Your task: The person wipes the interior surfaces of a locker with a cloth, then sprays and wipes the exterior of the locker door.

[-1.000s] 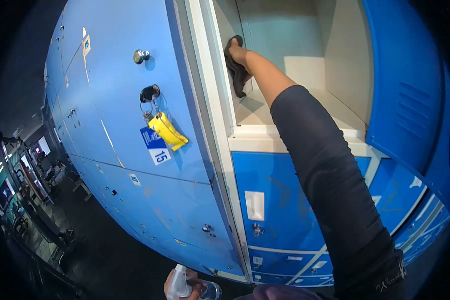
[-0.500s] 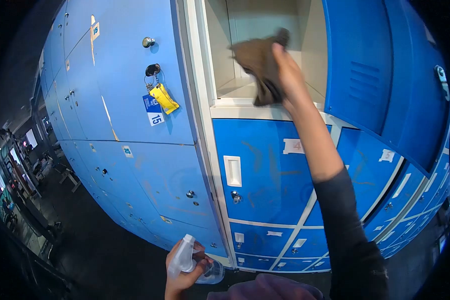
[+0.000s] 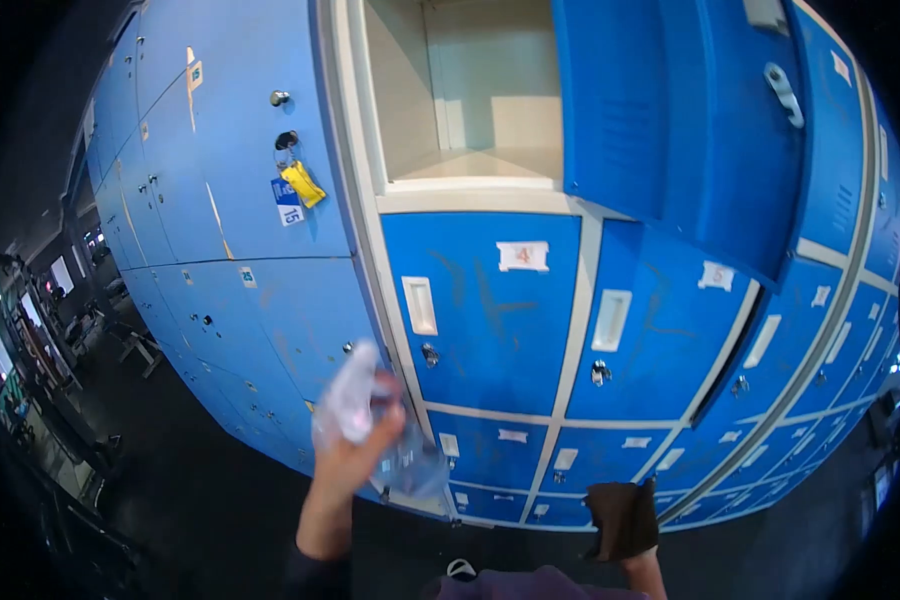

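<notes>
My left hand (image 3: pixel 355 465) is closed around a clear spray bottle (image 3: pixel 415 468) with a whitish nozzle, in front of the lower lockers. Motion blurs the bottle somewhat. Low at the right, my right hand (image 3: pixel 642 568) grips a dark brown cloth (image 3: pixel 620 520), which hides most of its fingers. Above both hands, an open locker (image 3: pixel 495 115) shows its cream interior. Its blue door (image 3: pixel 670 120) is swung out to the right.
Below the open locker are closed blue doors, one labelled 4 (image 3: pixel 480 310) and one labelled 5 (image 3: pixel 660 320). Keys with a yellow tag (image 3: pixel 303 185) hang from a lighter blue locker (image 3: pixel 270 220). Gym equipment (image 3: pixel 45 370) stands at the left on the dark floor (image 3: pixel 190 480).
My right hand has come down from the open locker with the cloth, to the lower right. My left hand has raised the spray bottle. The view has shifted right.
</notes>
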Available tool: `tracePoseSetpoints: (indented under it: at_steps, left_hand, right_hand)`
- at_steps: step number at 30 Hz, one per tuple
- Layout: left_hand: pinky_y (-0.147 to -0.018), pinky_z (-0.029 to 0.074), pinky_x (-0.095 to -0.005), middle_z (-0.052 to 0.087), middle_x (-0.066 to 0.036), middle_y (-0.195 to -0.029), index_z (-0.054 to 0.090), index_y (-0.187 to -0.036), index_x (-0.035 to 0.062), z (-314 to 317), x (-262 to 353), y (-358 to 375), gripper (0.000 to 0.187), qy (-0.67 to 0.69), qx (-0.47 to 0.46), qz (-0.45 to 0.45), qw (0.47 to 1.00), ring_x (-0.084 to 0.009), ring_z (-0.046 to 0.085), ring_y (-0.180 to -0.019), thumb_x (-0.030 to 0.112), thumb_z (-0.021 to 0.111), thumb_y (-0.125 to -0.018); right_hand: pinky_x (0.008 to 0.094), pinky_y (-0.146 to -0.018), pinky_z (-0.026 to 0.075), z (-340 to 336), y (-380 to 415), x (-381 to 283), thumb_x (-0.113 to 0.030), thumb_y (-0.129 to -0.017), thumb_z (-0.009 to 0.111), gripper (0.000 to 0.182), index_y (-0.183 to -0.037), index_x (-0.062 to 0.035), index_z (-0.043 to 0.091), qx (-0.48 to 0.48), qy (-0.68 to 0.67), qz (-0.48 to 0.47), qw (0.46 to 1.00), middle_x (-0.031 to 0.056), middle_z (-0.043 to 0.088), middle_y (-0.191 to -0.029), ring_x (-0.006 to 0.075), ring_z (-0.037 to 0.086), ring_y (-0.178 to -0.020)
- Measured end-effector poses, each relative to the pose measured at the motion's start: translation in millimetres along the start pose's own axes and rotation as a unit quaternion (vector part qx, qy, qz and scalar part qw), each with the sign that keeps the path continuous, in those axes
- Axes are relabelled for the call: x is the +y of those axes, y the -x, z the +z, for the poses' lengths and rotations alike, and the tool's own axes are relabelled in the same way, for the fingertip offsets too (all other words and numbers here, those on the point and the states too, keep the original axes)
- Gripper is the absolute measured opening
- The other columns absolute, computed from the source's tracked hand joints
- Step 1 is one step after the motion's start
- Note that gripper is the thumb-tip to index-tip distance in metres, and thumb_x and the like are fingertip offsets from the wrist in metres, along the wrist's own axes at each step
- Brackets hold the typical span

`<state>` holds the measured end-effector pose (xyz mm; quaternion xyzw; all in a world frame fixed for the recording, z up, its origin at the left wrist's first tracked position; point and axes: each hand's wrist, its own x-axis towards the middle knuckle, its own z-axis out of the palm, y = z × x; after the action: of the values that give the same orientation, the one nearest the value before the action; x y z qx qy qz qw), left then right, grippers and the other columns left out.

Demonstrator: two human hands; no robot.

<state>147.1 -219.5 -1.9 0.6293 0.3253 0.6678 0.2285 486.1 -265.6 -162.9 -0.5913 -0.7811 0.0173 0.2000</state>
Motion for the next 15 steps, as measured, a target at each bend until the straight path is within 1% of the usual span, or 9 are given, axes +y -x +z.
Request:
tracePoseSetpoints:
  at_steps: [1,3,4,6,7,10,11,12,15]
  left_hand:
    - [-0.078,0.049,-0.0284,0.061,-0.006,-0.098,0.055,-0.115,-0.0005,5.0,8.4,-18.0,0.042,0.001,-0.009,0.013,1.000,-0.0146,0.058,-0.088,0.010,0.072,-0.078]
    - [-0.080,0.049,-0.0277,0.061,-0.005,-0.097,0.056,-0.115,0.0010,16.6,25.9,-59.1,0.041,-0.019,-0.012,0.047,0.999,-0.0135,0.058,-0.088,0.006,0.069,-0.076]
    - [-0.080,0.048,-0.0274,0.061,-0.004,-0.097,0.057,-0.115,0.0017,22.7,33.9,-82.5,0.042,-0.041,-0.007,0.069,0.997,-0.0130,0.058,-0.088,0.006,0.068,-0.075]
    - [-0.078,0.047,-0.0278,0.062,-0.003,-0.093,0.061,-0.106,0.0029,32.5,46.5,-136.6,0.035,-0.018,-0.040,0.074,0.996,-0.0131,0.058,-0.085,0.010,0.068,-0.073]
    - [-0.076,0.046,-0.0275,0.062,-0.003,-0.091,0.062,-0.103,0.0034,35.5,51.3,-165.9,0.032,-0.037,-0.070,0.060,0.995,-0.0133,0.058,-0.083,0.012,0.068,-0.072]
    - [-0.070,0.044,-0.0272,0.063,-0.005,-0.086,0.064,-0.093,0.0041,58.1,61.9,-240.6,0.027,-0.058,-0.066,0.056,0.995,-0.0147,0.057,-0.078,0.015,0.069,-0.069]
    - [-0.070,0.044,-0.0284,0.063,-0.005,-0.085,0.064,-0.093,0.0036,63.4,58.6,-268.8,0.028,-0.062,-0.064,0.079,0.993,-0.0156,0.057,-0.077,0.015,0.069,-0.068]
    - [-0.069,0.044,-0.0296,0.062,-0.006,-0.084,0.063,-0.092,0.0031,68.5,51.3,-293.5,0.029,-0.066,-0.063,0.102,0.991,-0.0165,0.057,-0.076,0.016,0.068,-0.067]
    - [-0.069,0.044,-0.0321,0.062,-0.008,-0.083,0.061,-0.090,0.0009,83.4,41.3,-338.2,0.029,-0.081,-0.026,0.104,0.991,-0.0186,0.057,-0.076,0.016,0.067,-0.065]
  right_hand:
    - [0.0552,-0.093,0.032,-12.1,9.3,3.6,-0.040,-0.077,0.051,0.028,-0.086,-0.0145,0.058,-0.028,0.092,0.005,0.995,0.0077,0.059,-0.083,0.0305,0.057,-0.091]
    - [0.0523,-0.100,0.027,20.5,38.3,38.4,-0.040,-0.080,0.051,0.028,-0.091,-0.0147,0.058,0.073,-0.181,0.057,0.979,0.0071,0.059,-0.086,0.0285,0.057,-0.093]
    - [0.0509,-0.102,0.026,34.1,47.5,52.1,-0.040,-0.083,0.050,0.030,-0.096,-0.0146,0.058,0.119,-0.456,0.105,0.876,0.0071,0.060,-0.091,0.0273,0.057,-0.096]
    - [0.0524,-0.103,0.024,24.5,51.8,47.1,-0.039,-0.082,0.052,0.031,-0.101,-0.0153,0.058,0.144,-0.443,0.124,0.876,0.0071,0.060,-0.095,0.0265,0.057,-0.097]
    - [0.0553,-0.102,0.025,-4.2,42.6,29.8,-0.036,-0.078,0.055,0.032,-0.102,-0.0161,0.058,0.116,-0.154,0.097,0.976,0.0071,0.060,-0.094,0.0269,0.057,-0.095]
    - [0.0496,-0.105,0.030,-0.7,38.8,28.1,-0.042,-0.089,0.049,0.044,-0.122,-0.0132,0.051,0.174,-0.402,0.140,0.888,0.0090,0.057,-0.113,0.0252,0.053,-0.107]
    - [0.0469,-0.104,0.033,-4.3,33.3,22.3,-0.045,-0.092,0.045,0.046,-0.124,-0.0118,0.049,0.177,-0.692,0.175,0.678,0.0099,0.057,-0.117,0.0257,0.053,-0.108]
    - [0.0442,-0.102,0.036,-7.2,29.2,17.0,-0.048,-0.096,0.041,0.048,-0.126,-0.0103,0.048,0.156,-0.893,0.185,0.379,0.0107,0.056,-0.120,0.0262,0.052,-0.110]
    - [0.0397,-0.100,0.040,-9.3,22.5,15.0,-0.053,-0.097,0.035,0.056,-0.131,-0.0092,0.043,0.149,-0.894,0.148,0.395,0.0116,0.053,-0.125,0.0268,0.052,-0.112]
